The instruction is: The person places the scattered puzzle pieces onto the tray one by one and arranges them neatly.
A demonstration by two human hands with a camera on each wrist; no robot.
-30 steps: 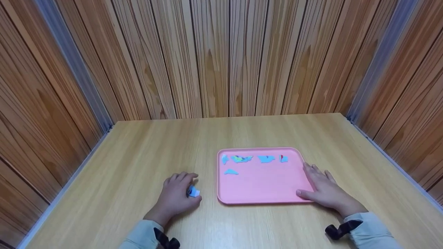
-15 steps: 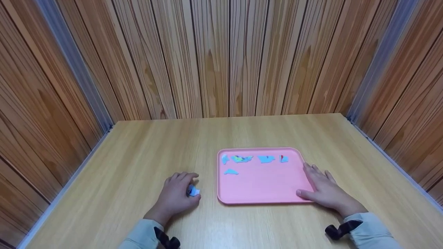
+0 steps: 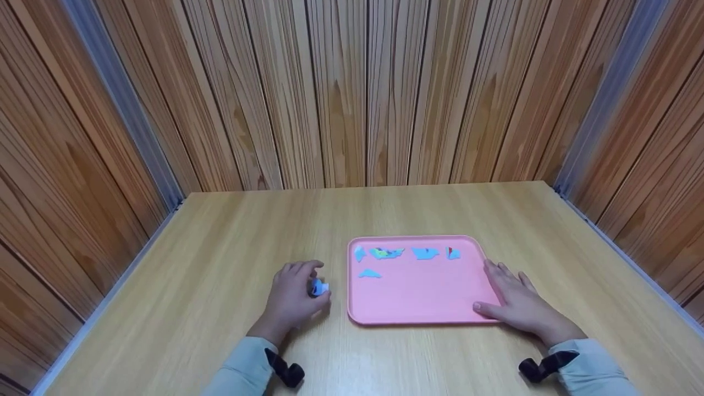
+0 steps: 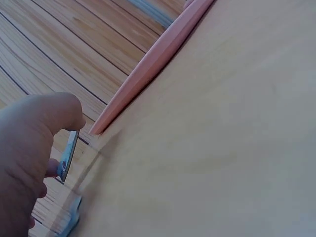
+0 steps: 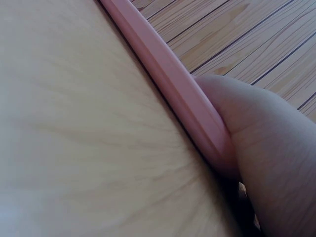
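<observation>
Just left of the pink tray (image 3: 423, 302), my left hand (image 3: 291, 297) pinches a small flat blue piece (image 3: 317, 287) between thumb and fingers. In the left wrist view this blue piece (image 4: 69, 155) is thin and seen nearly edge-on, raised off the table. Another blue piece (image 4: 73, 218) shows below it, partly hidden by the hand. My right hand (image 3: 517, 302) rests against the tray's right edge, fingers straight and thumb over the rim. In the right wrist view the thumb (image 5: 217, 94) lies over the pink rim (image 5: 182, 98).
Several flat, jagged pieces lie in the tray: a pale blue one (image 3: 359, 253), a blue-yellow one (image 3: 386, 253), a wide blue one (image 3: 425, 253), a blue-red one (image 3: 452, 253) and a low blue one (image 3: 370, 273). Wood-panelled walls (image 3: 352, 93) enclose the wooden table (image 3: 264, 220).
My left hand has moved right and a little farther from me, towards the tray, with the blue piece in it. The right hand stays at the tray's edge.
</observation>
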